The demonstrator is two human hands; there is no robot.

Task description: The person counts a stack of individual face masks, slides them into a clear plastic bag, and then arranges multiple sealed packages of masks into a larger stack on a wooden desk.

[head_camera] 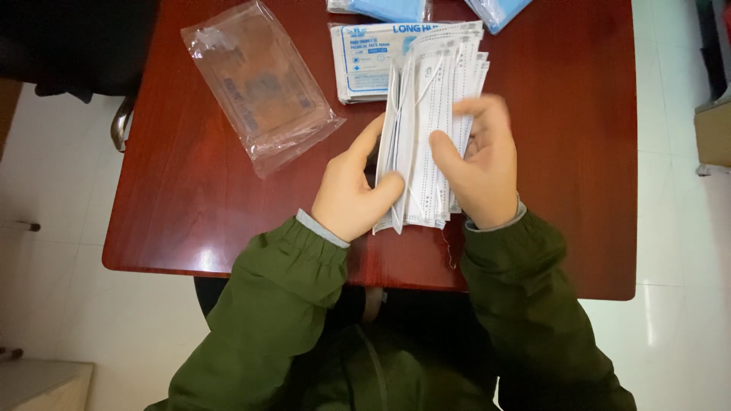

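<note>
Stack of white face masks, standing on edge above the red table near its front edge: light, limp, slippery, apt to fan; left hand and right hand clasp its lower sides, fingers closed, best hold there.

- Looks like an office or a plain packing room.
- Glossy reddish-brown tabletop on a pale tiled floor.
- Loaded with a stack of white face masks, flat printed mask packets and an empty clear plastic bag.
- Dark chair just beside the tabletop's far left corner.
</note>
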